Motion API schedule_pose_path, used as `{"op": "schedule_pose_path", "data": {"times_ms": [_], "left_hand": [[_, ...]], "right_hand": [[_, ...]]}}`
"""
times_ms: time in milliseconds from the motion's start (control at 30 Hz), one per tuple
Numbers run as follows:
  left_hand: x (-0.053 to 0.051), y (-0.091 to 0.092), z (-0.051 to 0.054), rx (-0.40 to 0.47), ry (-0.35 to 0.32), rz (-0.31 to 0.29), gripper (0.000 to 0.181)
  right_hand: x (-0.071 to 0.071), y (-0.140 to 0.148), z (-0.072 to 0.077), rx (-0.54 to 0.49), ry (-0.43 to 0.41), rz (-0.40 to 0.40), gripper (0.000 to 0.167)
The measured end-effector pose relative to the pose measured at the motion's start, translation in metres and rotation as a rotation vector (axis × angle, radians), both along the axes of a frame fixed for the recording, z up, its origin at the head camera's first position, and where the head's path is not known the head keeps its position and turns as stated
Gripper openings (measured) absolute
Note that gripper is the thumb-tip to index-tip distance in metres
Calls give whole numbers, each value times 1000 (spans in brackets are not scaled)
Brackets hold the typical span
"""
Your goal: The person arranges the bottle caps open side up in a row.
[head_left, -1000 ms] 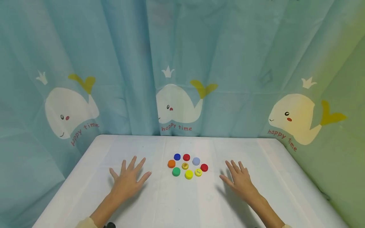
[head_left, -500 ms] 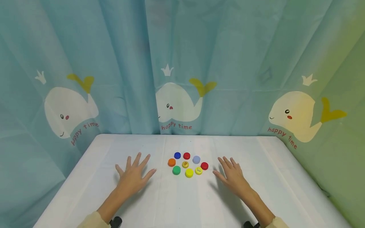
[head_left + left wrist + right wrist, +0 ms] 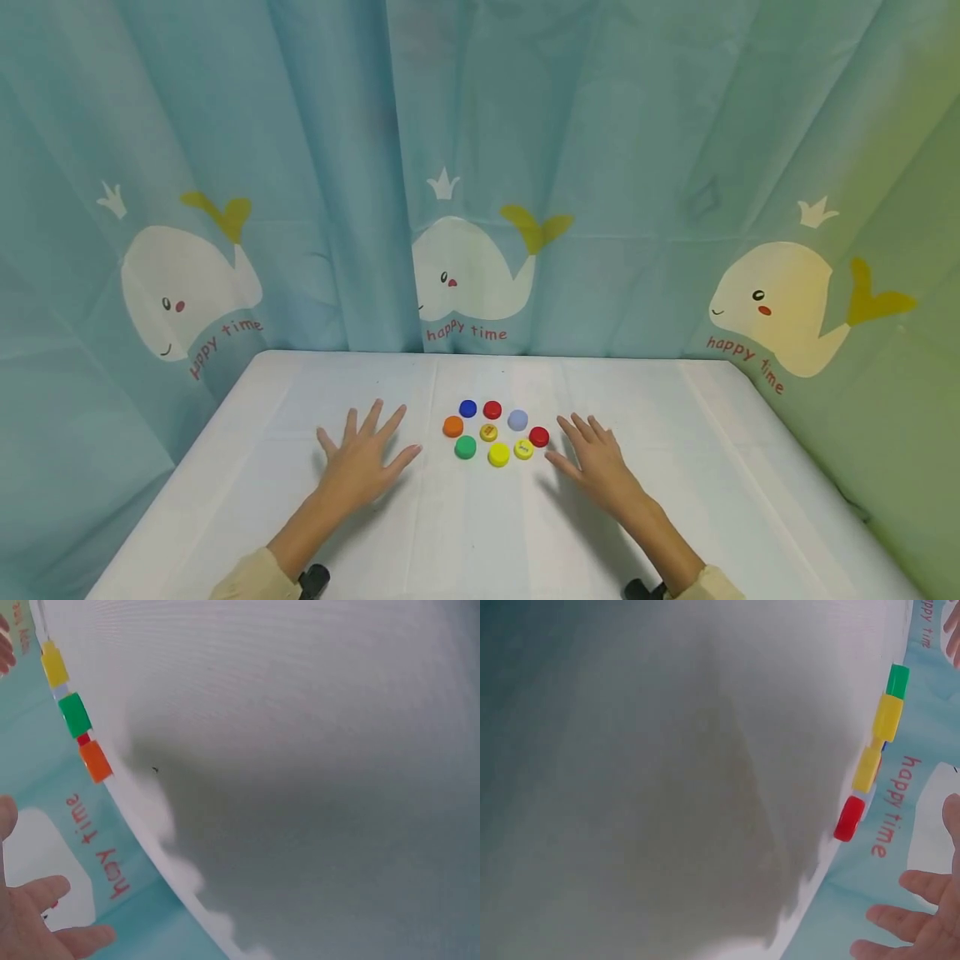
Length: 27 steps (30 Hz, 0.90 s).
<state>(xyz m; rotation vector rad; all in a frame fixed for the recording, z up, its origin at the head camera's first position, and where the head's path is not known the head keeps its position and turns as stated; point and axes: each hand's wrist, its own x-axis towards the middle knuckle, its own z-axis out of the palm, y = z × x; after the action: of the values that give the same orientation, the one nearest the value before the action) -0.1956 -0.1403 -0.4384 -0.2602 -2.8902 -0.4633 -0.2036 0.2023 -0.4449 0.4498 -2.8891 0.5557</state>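
Pale blue-green fabric curtains (image 3: 630, 150) hang in loose vertical folds around the scene, printed with white whales (image 3: 476, 271) and red "happy time" lettering (image 3: 467, 333). Below them lies a smooth white worktop (image 3: 457, 533) with faint crease lines.

Compared with a second ago, both hands have drifted inward and slightly farther over the worktop, and are now nearer the cluster of round plastic caps. None of the caps has visibly changed place, so this looks like an approach, with handling not yet begun.

The left hand (image 3: 363, 462) is wide open, fingers straight and fanned, thumb toward the caps; it holds nothing. The right hand (image 3: 600, 467) is open too, its fingers closer together, holding nothing, thumb and index fingertip just beside the nearest red cap without appearing to touch it.

Nine caps lie flat near the middle, between the hands: a dark blue cap (image 3: 468, 408), a red cap at the back (image 3: 492, 410), a pale lavender cap (image 3: 517, 420), an orange cap (image 3: 453, 427), a gold cap with dark print (image 3: 489, 432), a green cap (image 3: 466, 447), a plain yellow cap (image 3: 498, 455), a printed yellow cap (image 3: 523, 449) and the nearest red cap (image 3: 539, 437). Their prints are too small to read. Seen edge-on from the wrists, they are squat cylinders with upright walls.

Loose beige sleeves (image 3: 258, 579) cover the forearms.
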Motion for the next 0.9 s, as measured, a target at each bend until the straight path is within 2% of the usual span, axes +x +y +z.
{"op": "schedule_pose_path", "data": {"times_ms": [367, 667, 900], "left_hand": [[-2, 7, 0, -44, -19, 18, 73], [-3, 10, 5, -93, -59, 35, 77], [-4, 14, 7, -91, -69, 3, 76]], "right_hand": [[0, -10, 1, 62, 8, -16, 62], [-3, -13, 0, 146, 11, -39, 65], [-6, -16, 1, 150, 28, -22, 64]]}}
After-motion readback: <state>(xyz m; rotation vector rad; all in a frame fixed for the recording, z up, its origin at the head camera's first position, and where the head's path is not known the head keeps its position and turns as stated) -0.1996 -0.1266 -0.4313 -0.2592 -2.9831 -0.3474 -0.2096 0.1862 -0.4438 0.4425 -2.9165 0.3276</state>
